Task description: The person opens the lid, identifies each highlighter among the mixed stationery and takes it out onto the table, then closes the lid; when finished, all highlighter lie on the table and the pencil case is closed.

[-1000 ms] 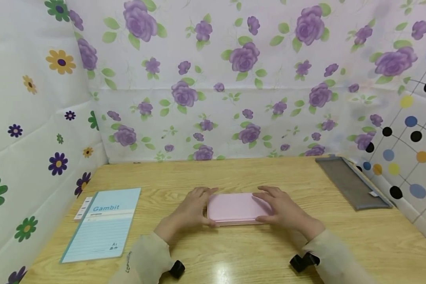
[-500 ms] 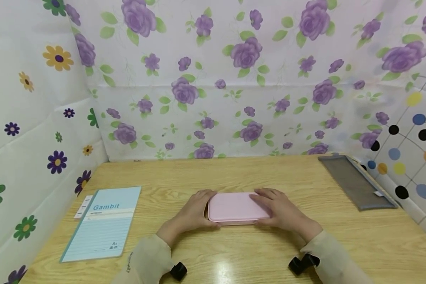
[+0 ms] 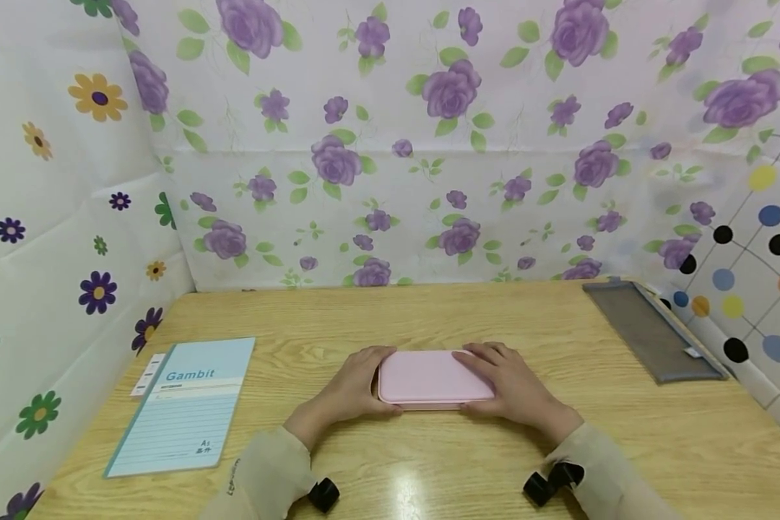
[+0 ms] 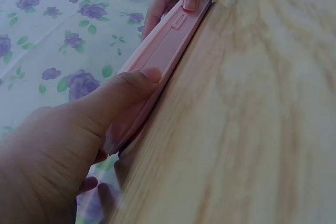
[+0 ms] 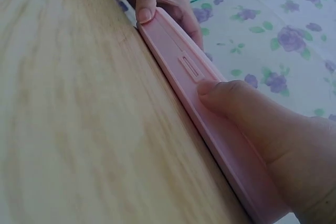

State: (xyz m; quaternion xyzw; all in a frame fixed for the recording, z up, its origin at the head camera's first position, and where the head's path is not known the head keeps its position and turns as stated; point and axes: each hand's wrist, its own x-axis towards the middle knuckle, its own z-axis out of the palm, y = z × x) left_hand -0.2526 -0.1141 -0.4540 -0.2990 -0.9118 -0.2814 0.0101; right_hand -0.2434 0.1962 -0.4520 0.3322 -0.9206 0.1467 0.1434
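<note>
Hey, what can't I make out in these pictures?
Inside of the pink case: hidden by its closed lid, head view.
The pink case's right end: covered by the right hand, head view.
Part of the card: under the notebook, head view.
Finest notebook print: too small, head view.
Sleeves: cut off by the bottom edge, head view.

Pink case [image 3: 429, 377] — one end behind right hand [image 3: 515, 384], slip [image 3: 146, 375] partly under notebook [image 3: 182, 410], sleeves [image 3: 269, 473] cut off
</note>
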